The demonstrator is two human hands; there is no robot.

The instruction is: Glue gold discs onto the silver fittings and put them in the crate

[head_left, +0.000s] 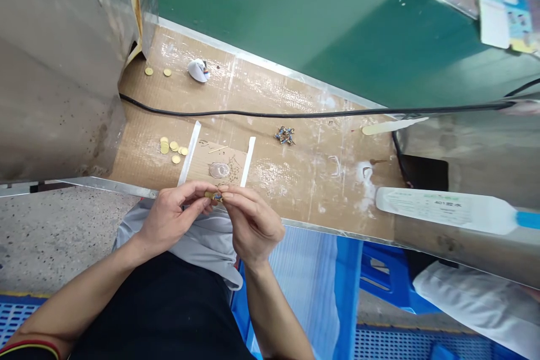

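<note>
You hold a small brass-coloured piece (208, 195) pinched in the fingers of your left hand (171, 219). Only a sliver of it shows between thumb and forefinger. It looks yellow and metallic, and its full shape is hidden. Touching its right side is a tiny bluish part (216, 197), darker and smaller, which your right hand (253, 225) grips at the fingertips. The two pieces meet end to end where your hands come together. They are held in the air just over the near metal edge of the bench (295, 180). They are too small to tell whether they are joined or only pressed together.
</note>
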